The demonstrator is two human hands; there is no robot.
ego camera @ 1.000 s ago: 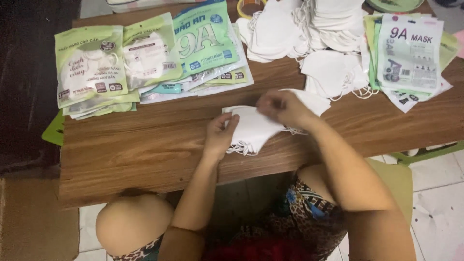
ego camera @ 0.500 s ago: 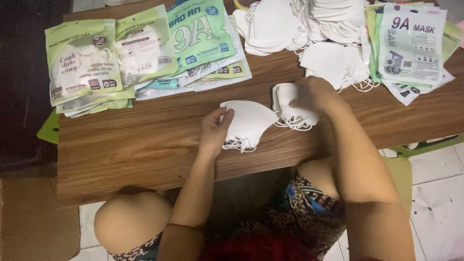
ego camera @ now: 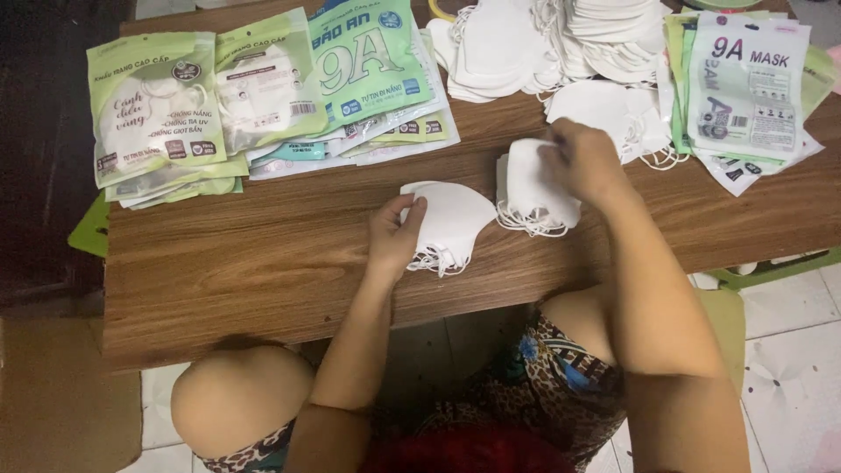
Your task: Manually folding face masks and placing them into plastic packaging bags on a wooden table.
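Observation:
My left hand point(ego camera: 396, 232) pinches the left edge of a small stack of folded white face masks point(ego camera: 455, 219) lying on the brown wooden table point(ego camera: 263, 263). Just to the right, my right hand point(ego camera: 583, 162) grips the top of a second small stack of white masks point(ego camera: 530, 188), its ear loops trailing on the wood. The two stacks lie side by side, slightly apart.
A heap of loose white masks point(ego camera: 543, 44) fills the table's far middle. Green printed mask pouches point(ego camera: 219, 105) lie fanned at the far left, more pouches point(ego camera: 745, 88) at the far right. My knees show below the table's near edge; a green chair point(ego camera: 753, 271) stands at right.
One pile under both hands has been split in two. My right hand carried its share to the right and away from me; my left hand stayed on the other stack.

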